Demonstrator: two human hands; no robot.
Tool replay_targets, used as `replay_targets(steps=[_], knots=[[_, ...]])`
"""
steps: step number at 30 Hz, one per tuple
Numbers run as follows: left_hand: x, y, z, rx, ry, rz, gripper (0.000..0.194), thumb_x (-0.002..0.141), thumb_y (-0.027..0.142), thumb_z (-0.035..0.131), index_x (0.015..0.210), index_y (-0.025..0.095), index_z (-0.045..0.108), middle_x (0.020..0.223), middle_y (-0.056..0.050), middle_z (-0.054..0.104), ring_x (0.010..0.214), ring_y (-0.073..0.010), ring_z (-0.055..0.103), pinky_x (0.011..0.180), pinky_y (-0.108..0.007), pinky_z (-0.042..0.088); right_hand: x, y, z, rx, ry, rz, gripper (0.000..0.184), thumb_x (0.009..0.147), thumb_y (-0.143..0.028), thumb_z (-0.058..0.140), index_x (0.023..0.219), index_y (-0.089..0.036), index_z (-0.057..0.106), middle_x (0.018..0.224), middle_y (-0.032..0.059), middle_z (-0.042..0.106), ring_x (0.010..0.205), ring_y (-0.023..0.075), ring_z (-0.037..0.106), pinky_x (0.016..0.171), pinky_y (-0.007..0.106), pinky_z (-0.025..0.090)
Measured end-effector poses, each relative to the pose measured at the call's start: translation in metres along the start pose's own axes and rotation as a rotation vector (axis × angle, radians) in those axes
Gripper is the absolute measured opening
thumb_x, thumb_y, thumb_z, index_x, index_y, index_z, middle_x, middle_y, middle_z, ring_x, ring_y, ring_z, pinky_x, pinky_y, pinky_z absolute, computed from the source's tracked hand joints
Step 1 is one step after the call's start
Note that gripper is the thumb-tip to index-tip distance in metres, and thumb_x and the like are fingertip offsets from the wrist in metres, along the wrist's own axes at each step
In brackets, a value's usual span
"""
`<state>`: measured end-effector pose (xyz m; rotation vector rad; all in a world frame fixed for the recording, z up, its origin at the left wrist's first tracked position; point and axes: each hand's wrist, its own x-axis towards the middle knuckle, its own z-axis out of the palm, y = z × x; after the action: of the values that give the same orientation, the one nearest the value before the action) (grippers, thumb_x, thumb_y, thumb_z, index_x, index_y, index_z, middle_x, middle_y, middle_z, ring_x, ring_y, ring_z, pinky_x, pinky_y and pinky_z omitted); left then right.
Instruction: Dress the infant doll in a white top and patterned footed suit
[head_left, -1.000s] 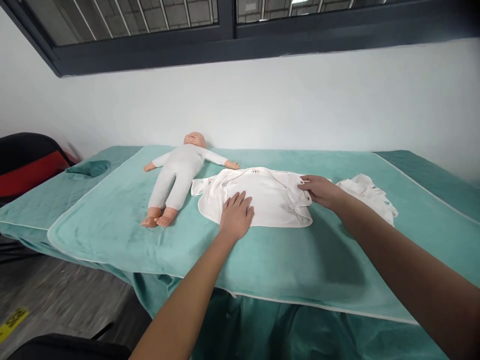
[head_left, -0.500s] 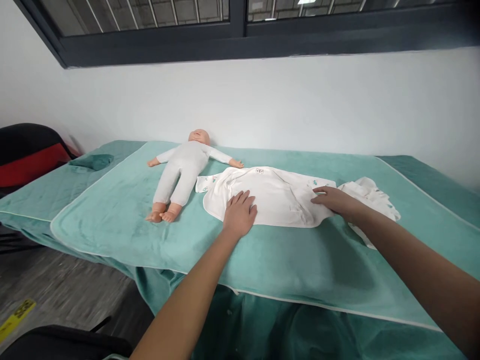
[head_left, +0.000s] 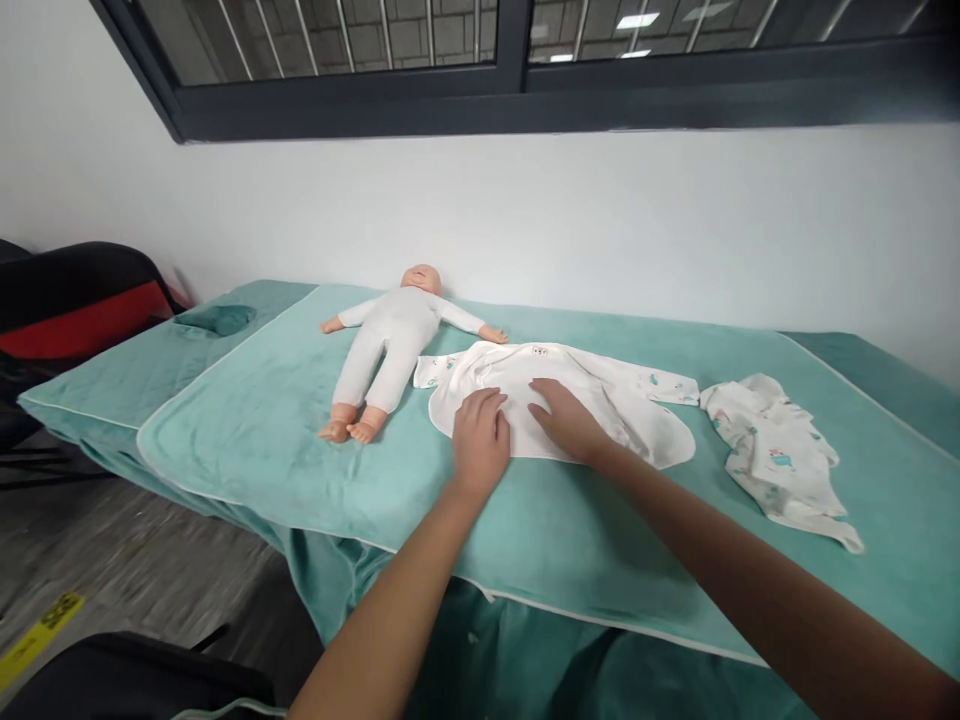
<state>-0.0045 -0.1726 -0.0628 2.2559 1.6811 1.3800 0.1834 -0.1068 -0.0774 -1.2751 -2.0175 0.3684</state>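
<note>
A white baby top (head_left: pixel 600 371) with printed sleeve ends lies spread out on the green bed cover (head_left: pixel 315 490). My left hand (head_left: pixel 482 435) rests on its lower edge, fingers stretched out. Just to the right, my right hand (head_left: pixel 568 420) hovers over or touches the middle of the top; its thumb stands apart from the fingers, and nothing is in it. Left of the top, a baby doll (head_left: pixel 394 330) in a white body suit lies on its back, arms out to the sides. A crumpled white printed garment (head_left: pixel 776 450) lies to the right.
A white wall (head_left: pixel 570 220) with a dark window frame (head_left: pixel 352 115) rises behind the bed. At the far left stands a black and red chair (head_left: pixel 82 310). A black seat (head_left: pixel 142 675) is at the lower left, near yellow floor tape (head_left: pixel 41 635).
My right hand has moved left from the right sleeve to the middle of the top, beside my left hand. The right side of the top lies more spread out. The view has shifted slightly.
</note>
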Motion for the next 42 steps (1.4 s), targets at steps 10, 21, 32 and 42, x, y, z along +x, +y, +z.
replay_targets(steps=[10,21,32,42], knots=[[-0.011,-0.038,-0.045,0.228,0.008,-0.533,0.048,0.093,0.037,0.055,0.134,0.013,0.049,0.111,-0.016,0.067,0.113,-0.0367,0.057,0.095,-0.054,0.043,0.114,-0.002,0.059,0.128,0.150,0.138,0.043,0.091,-0.041,0.050,0.125,-0.017,0.057,0.132,0.0156,0.060,0.123,0.0284,0.054,0.106,0.048,0.041],[-0.027,-0.043,-0.046,-0.300,0.055,-0.454,0.032,0.099,0.032,0.043,0.126,0.023,0.056,0.091,-0.004,0.069,0.081,-0.0182,0.064,0.079,-0.033,0.051,0.127,0.000,0.070,0.012,0.191,0.085,0.024,0.090,-0.030,0.045,0.102,-0.021,0.064,0.110,0.0105,0.065,0.105,0.0270,0.055,0.097,0.045,0.042],[-0.029,-0.040,-0.040,-0.084,0.135,-0.343,0.050,0.087,0.006,0.042,0.136,0.019,0.049,0.125,-0.013,0.059,0.115,-0.0245,0.057,0.099,-0.041,0.048,0.121,-0.002,0.071,-0.146,0.167,0.021,0.031,0.089,-0.029,0.047,0.115,-0.019,0.061,0.118,0.0129,0.064,0.112,0.0313,0.054,0.099,0.048,0.042],[-0.026,-0.026,-0.042,0.150,-0.134,-0.064,0.021,0.090,0.014,0.049,0.105,0.023,0.062,0.099,-0.005,0.069,0.106,-0.0232,0.061,0.117,-0.055,0.025,0.108,-0.019,0.063,-0.128,0.224,-0.005,0.025,0.091,-0.031,0.047,0.105,-0.021,0.066,0.114,0.0106,0.067,0.110,0.0307,0.055,0.098,0.047,0.042]])
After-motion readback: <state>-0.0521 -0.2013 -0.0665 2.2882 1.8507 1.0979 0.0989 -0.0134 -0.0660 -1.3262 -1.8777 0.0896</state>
